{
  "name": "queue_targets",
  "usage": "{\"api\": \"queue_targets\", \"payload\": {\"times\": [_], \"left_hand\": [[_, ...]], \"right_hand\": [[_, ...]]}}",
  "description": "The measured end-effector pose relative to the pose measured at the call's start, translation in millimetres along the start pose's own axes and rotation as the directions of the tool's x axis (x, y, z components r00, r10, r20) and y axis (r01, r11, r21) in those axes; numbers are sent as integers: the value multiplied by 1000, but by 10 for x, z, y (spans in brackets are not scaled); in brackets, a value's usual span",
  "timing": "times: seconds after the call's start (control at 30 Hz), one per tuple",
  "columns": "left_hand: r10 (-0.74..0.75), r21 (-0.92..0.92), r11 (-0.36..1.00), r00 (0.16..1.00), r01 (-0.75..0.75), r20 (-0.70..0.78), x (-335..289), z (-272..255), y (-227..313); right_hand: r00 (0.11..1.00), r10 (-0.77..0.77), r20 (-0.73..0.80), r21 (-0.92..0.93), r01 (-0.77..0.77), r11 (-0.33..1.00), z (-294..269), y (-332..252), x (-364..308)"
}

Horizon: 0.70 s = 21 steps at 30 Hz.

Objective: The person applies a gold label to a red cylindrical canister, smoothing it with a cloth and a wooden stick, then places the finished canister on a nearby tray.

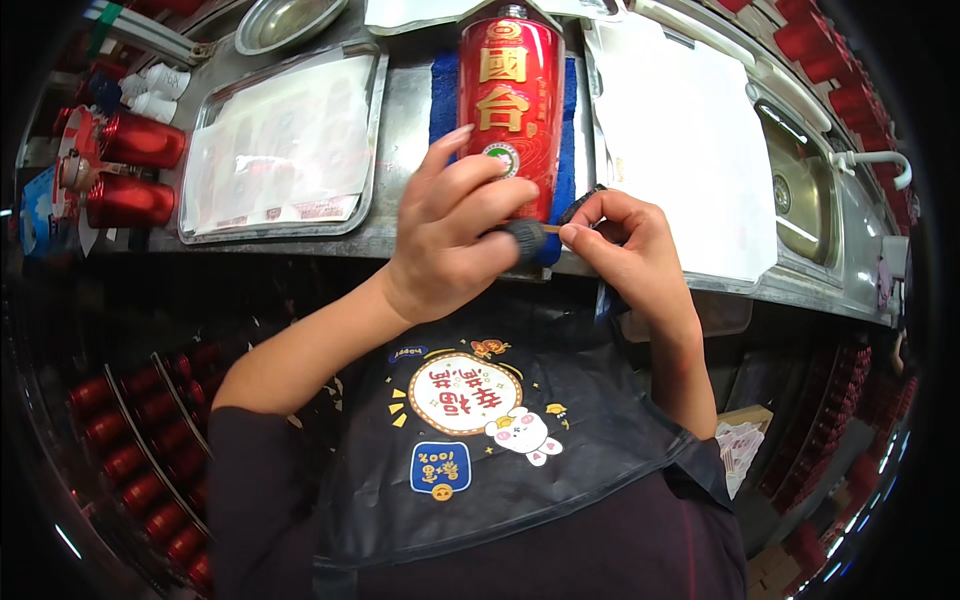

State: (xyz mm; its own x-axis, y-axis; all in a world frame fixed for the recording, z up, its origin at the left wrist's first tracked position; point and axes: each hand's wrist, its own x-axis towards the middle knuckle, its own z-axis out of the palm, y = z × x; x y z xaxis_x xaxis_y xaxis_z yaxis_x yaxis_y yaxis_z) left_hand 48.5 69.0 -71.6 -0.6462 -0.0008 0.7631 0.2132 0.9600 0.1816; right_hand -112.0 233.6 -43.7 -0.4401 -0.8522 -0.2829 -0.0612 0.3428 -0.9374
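A tall red bottle (510, 90) with gold characters lies on a blue cloth (443, 95), its neck pointing away from me. My left hand (450, 225) curls over the bottle's lower left part, fingers bent. At its thumb end is a dark grey ribbed piece (527, 240); whether it is held or worn on the thumb is unclear. My right hand (630, 240), just right of the bottle's base, pinches a thin orange-brown strip (552, 229) that reaches toward the grey piece. Beside its index finger is a black, speckled piece (582, 205), partly hidden.
Left of the bottle, a metal tray (375, 130) bears pale sheets. White sheets (690, 150) cover the counter on the right, before a sink (825, 230) with a white tap (880, 160). Red cylinders (130, 200) lie at far left. Racks of red containers (140, 460) stand below.
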Motion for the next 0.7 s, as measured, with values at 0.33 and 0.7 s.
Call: {"api": "queue_targets", "payload": {"times": [0.33,0.7], "left_hand": [[-284,-89,957,954,276,-91,-345,-12,69],[-232,-112,969,966,220,-117,-205,4,12]], "right_hand": [[998,-58,-4,23,58,998,24,-17,-13],[998,-62,-19,13,62,998,5,35,33]]}}
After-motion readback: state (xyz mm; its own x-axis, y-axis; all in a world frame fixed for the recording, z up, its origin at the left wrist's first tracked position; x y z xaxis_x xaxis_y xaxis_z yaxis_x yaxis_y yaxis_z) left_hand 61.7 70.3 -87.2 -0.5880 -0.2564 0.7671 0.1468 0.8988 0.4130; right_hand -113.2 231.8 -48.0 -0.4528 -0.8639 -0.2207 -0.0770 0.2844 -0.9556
